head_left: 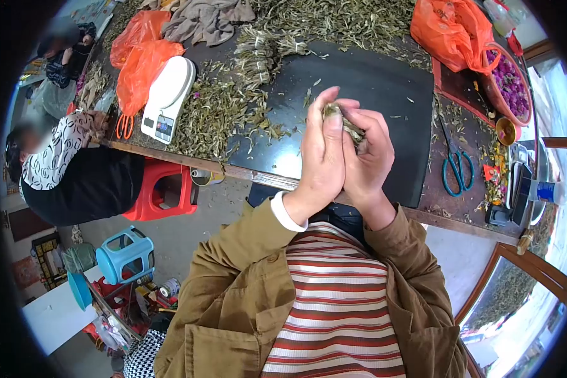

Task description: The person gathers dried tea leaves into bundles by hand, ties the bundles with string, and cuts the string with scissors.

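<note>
My left hand [322, 154] and my right hand [370, 154] are raised above the black mat [394, 94], palms facing each other. Between them they clasp a small bundle of dried leaves [357, 133], mostly covered by the fingers and thumbs. Beyond my left hand, a stack of tied leaf bundles [254, 58] lies at the mat's far left corner. Loose dried leaves [211, 116] spread over the table left of the mat. Scissors with teal handles [458, 171] rest to the right.
A white digital scale [170, 97] and orange plastic bags [146, 69] stand at left. At right are another orange bag [453, 34], a basket of purple-pink flowers [511, 85] and a small brass-coloured bowl [505, 131]. A person in a patterned top [55, 154] sits on the left.
</note>
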The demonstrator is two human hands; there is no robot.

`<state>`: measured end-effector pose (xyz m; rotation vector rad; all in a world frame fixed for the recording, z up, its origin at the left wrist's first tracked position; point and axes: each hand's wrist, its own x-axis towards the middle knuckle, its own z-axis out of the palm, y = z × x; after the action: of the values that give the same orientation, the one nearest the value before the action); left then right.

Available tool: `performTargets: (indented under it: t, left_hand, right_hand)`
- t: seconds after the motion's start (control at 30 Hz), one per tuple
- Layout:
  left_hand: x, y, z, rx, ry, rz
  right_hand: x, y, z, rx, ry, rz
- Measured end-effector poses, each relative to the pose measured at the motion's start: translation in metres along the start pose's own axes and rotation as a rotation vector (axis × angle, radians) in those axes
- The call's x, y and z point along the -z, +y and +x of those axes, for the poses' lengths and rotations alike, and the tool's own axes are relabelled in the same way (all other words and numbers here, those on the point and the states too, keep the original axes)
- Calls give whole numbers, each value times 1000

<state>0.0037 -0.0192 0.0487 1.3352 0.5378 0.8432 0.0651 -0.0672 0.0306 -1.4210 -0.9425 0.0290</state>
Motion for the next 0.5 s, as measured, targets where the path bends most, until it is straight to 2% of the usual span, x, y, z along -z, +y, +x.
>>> performTargets:
  t: [0.03, 0.1, 0.13, 0.2, 0.23, 0.37, 0.5]
  left_hand:
    - [-1, -3, -1, -28, -10, -20]
    - [-6, 1, -2, 99, -17, -250]
    - [-8, 3, -1, 92, -16, -249]
    - [-11, 7, -3, 209, 42, -417]
    - [-8, 5, -2, 210, 41, -415]
    - [24, -10, 5, 84, -185, -259]
    - [25, -4, 1, 153, -91, -289]
  right_hand:
    - [0, 0, -1, 8, 17, -12]
    - [0, 1, 0, 26, 25, -11]
    - [-1, 3, 2, 45, 32, -11]
    - [-1, 5, 0, 69, 50, -15]
    - [1, 4, -1, 67, 52, -14]
    - [11, -11, -5, -60, -116, 214]
    - [7, -13, -10, -70, -195, 41]
